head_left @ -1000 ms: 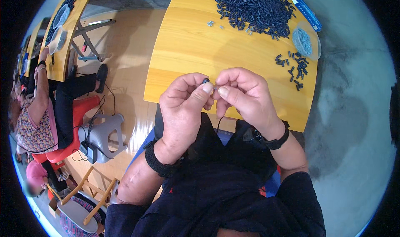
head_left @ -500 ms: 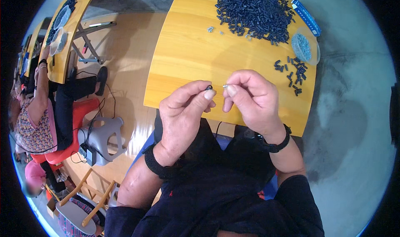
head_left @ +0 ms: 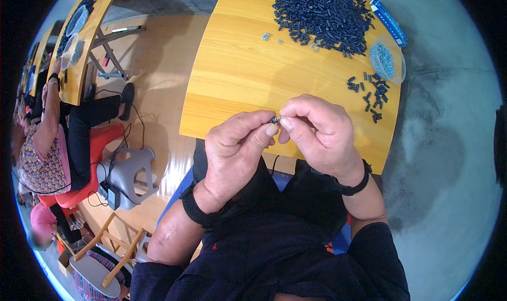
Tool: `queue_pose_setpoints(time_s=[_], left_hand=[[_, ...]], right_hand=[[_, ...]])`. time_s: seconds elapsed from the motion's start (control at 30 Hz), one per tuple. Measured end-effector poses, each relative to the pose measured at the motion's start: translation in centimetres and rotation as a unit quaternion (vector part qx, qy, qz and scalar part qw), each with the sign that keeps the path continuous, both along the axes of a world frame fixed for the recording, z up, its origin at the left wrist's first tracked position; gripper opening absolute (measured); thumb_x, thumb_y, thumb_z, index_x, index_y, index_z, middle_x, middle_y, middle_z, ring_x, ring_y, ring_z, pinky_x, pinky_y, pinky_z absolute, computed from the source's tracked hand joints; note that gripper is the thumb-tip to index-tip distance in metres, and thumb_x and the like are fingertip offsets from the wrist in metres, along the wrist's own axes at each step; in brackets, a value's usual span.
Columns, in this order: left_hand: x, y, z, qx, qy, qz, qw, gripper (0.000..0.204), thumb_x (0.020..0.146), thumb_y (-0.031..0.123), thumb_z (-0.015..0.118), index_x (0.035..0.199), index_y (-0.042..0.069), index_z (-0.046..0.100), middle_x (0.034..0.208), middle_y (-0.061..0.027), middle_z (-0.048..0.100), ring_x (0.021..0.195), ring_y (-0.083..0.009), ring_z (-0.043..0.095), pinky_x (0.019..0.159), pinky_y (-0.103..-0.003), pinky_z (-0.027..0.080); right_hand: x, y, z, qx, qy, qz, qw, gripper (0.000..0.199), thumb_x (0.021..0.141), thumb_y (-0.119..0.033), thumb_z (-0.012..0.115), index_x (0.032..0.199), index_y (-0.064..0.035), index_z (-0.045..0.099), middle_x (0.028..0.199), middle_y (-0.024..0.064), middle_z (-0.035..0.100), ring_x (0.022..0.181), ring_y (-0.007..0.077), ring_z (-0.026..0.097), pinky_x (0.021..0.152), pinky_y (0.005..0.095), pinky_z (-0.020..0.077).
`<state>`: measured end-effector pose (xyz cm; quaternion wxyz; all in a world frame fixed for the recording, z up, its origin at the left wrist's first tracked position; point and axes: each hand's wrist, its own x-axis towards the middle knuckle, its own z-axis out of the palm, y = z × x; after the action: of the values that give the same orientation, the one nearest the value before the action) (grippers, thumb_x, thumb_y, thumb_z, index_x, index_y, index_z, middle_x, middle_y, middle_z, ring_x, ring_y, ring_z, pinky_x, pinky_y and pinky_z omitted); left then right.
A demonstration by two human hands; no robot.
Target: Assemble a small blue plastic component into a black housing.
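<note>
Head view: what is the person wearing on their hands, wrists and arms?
Both hands are bare, no gloves. The left hand has a black band at its wrist, the right hand a black wristband or watch strap. The forearms are bare; dark navy or black sleeves begin near the elbows.

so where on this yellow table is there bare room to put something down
The widest bare patch of the yellow table runs from its left edge across the middle, between the big pile of black parts and the hands. The right side is crowded: small black cluster, clear dish of metal bits, blue strip.
</note>
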<state>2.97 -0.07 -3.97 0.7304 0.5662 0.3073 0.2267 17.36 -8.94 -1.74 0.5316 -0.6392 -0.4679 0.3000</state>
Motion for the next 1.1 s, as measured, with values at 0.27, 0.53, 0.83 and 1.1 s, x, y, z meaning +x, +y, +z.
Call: queue_pose_setpoints(time_s=[0.27, 0.53, 0.83, 1.1], left_hand=[[0.0, 0.2, -0.3, 0.030, 0.009, -0.016, 0.999, 0.019, 0.083, 0.001, 0.070, 0.101, -0.001, 0.068, 0.088, -0.0094, 0.067, 0.078, -0.0137, 0.062, 0.069, -0.024, 0.049], [-0.1, 0.5, -0.6, 0.099, 0.030, -0.058, 0.993, 0.016, 0.080, 0.000, 0.071, 0.097, 0.000, 0.069, 0.083, -0.0097, 0.068, 0.076, -0.0132, 0.063, 0.068, -0.025, 0.050], [0.0, 0.4, -0.9, 0.030, 0.048, -0.053, 0.997, 0.015, 0.082, 0.000, 0.069, 0.097, -0.002, 0.068, 0.081, -0.0091, 0.068, 0.072, -0.0123, 0.064, 0.065, -0.025, 0.051], [0.0, 0.3, -0.9, -0.025, 0.020, -0.053, 0.998, 0.015, 0.085, -0.002, 0.067, 0.100, -0.003, 0.067, 0.085, -0.0079, 0.069, 0.075, -0.0109, 0.064, 0.068, -0.023, 0.053]], right_hand=[[0.8, 0.3, 0.3, -0.001, -0.105, 0.031, 0.994, 0.008, 0.081, 0.002, 0.060, 0.087, -0.0021, 0.057, 0.072, 0.0127, 0.057, 0.064, 0.0291, 0.059, 0.056, 0.0362, 0.0455], [1.4, 0.5, 0.6, -0.001, -0.164, 0.098, 0.982, 0.011, 0.080, 0.002, 0.061, 0.089, -0.0003, 0.056, 0.073, 0.0155, 0.058, 0.066, 0.0349, 0.059, 0.057, 0.0412, 0.0470], [1.6, 0.2, 0.3, -0.012, -0.163, 0.104, 0.981, 0.012, 0.079, 0.003, 0.060, 0.089, -0.0003, 0.055, 0.072, 0.0156, 0.057, 0.065, 0.0347, 0.059, 0.056, 0.0420, 0.0465], [1.9, 0.2, 0.5, -0.023, -0.140, 0.106, 0.984, 0.010, 0.081, 0.002, 0.060, 0.090, 0.0001, 0.056, 0.075, 0.0162, 0.060, 0.068, 0.0350, 0.061, 0.058, 0.0408, 0.0480]])
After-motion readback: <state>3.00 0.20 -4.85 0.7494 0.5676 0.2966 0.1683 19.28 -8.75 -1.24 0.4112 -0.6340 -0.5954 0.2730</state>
